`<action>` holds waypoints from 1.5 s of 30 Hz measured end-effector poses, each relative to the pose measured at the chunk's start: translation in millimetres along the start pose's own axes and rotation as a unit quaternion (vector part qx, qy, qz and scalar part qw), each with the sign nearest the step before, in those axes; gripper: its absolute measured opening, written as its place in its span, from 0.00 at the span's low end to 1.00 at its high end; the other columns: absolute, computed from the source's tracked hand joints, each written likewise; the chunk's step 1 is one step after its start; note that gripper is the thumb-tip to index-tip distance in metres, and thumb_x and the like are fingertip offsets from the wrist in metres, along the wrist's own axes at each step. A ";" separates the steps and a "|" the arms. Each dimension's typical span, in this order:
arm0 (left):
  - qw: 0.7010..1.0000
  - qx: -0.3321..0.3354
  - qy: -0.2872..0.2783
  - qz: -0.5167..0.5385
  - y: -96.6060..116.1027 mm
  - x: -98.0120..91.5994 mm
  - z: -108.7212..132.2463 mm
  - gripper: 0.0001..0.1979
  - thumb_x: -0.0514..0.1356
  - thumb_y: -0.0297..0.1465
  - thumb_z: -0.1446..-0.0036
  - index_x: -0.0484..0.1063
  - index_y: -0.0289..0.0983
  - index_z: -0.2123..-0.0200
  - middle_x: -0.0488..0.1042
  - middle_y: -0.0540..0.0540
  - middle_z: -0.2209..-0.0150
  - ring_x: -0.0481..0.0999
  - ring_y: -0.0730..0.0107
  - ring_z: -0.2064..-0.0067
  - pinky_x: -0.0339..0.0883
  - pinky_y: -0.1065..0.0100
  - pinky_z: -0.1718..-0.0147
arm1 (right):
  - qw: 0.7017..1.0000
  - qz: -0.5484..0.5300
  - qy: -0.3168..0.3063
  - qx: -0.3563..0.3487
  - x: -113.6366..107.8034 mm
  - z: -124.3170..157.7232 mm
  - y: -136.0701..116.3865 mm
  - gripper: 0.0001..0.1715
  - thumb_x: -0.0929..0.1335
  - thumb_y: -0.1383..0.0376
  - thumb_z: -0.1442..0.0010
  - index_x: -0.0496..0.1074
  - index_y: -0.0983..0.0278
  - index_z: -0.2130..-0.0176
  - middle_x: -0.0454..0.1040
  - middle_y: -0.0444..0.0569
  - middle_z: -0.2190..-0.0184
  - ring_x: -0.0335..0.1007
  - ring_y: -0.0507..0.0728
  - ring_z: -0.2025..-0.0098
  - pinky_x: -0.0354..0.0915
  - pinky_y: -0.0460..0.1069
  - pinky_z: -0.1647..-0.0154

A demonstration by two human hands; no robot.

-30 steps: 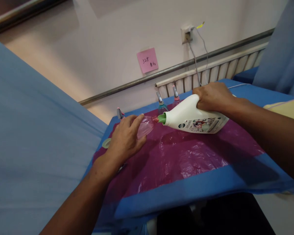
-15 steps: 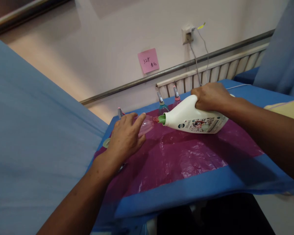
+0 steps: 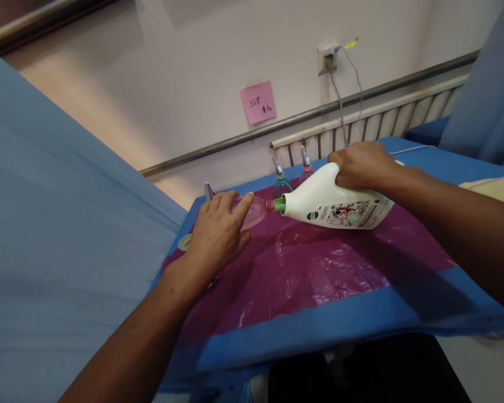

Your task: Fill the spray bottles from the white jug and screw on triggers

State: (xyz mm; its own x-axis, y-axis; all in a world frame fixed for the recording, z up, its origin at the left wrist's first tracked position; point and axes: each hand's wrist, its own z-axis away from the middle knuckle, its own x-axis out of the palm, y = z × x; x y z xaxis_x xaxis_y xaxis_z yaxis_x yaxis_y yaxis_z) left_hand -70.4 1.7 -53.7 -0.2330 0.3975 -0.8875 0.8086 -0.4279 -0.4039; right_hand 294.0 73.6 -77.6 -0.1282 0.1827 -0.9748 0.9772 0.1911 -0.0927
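Observation:
My right hand (image 3: 361, 165) grips the handle of a white detergent jug (image 3: 331, 204), tipped on its side with its green spout (image 3: 279, 205) pointing left. The spout meets the neck of a small clear pink bottle (image 3: 254, 212), which lies tilted in my left hand (image 3: 218, 235). My left fingers wrap round that bottle's body and hide most of it. Both are held just above a purple plastic sheet (image 3: 311, 268) spread on a blue-covered table (image 3: 344, 322).
Two spray bottles (image 3: 280, 178) (image 3: 306, 163) and a third sprayer head (image 3: 209, 191) stand at the table's far edge. A tape roll (image 3: 185, 242) lies at the left edge. Behind are a wall with a pink note (image 3: 258, 102), a socket with cable (image 3: 328, 56) and a radiator. Blue cloth rises at left.
Both hands keep their grip with spout against bottle neck. The view has shifted slightly; the small bottle and jug sit a little higher and to the right in the picture.

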 end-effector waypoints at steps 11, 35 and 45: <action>0.999 -0.004 -0.025 -0.024 1.9 -2.4 -0.2 0.42 0.71 0.31 0.36 0.60 0.41 0.23 0.67 0.29 0.27 0.71 0.35 0.30 0.69 0.39 0.34 | 1.000 0.029 -0.004 0.003 -2.6 -3.5 -6.9 0.17 0.71 0.53 0.34 0.83 0.58 0.51 0.83 0.60 0.59 0.76 0.68 0.57 0.57 0.56 0.61; 0.999 0.008 -0.015 -0.041 0.5 -1.0 -1.2 0.39 0.68 0.30 0.36 0.60 0.44 0.24 0.69 0.32 0.28 0.72 0.35 0.31 0.70 0.41 0.35 | 0.998 0.063 -0.007 -0.006 -0.6 -9.4 -7.5 0.17 0.70 0.55 0.34 0.84 0.56 0.49 0.84 0.61 0.60 0.78 0.70 0.59 0.59 0.58 0.63; 1.000 0.012 -0.011 -0.024 -1.5 0.7 -3.2 0.39 0.66 0.27 0.36 0.61 0.43 0.24 0.68 0.32 0.28 0.71 0.33 0.30 0.68 0.39 0.34 | 0.998 0.059 -0.004 0.000 3.7 -12.5 -3.8 0.19 0.71 0.53 0.36 0.84 0.55 0.49 0.84 0.60 0.60 0.77 0.70 0.59 0.59 0.57 0.64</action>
State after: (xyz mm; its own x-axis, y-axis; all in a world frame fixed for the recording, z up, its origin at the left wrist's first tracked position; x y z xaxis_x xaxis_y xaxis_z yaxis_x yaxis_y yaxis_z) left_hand -70.1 5.2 -53.0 -0.2841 0.4005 -0.8711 0.7824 -0.4283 -0.4521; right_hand 287.7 85.6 -78.4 -0.0099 0.1957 -0.9806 0.9853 0.1689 0.0238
